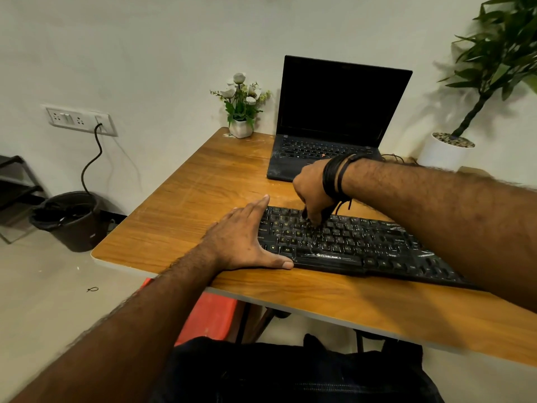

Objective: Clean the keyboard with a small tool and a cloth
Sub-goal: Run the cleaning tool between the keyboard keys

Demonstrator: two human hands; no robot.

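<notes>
Left hand [247, 242] flat, steadying keyboard [348, 242] edge | right hand [312, 193] pinching small tool [305, 214] (mostly hidden)

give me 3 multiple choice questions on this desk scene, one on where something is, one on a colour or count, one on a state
1. Where does the left hand rest?
A. on the laptop
B. flat at the keyboard's left end
C. on the bin

2. What colour are the flowers in the small pot?
A. red
B. yellow
C. white

3. What state is the laptop in?
A. lid open, screen dark
B. lid closed
C. lid open, screen lit

Answers:
1. B, the left hand lies with straight fingers on the table, its thumb along the near edge of the keyboard.
2. C, the blooms are white above green leaves.
3. A, the lid stands up and the screen is black.

The right hand curls down over the upper key rows around a small dark tool, hard to identify.
</notes>
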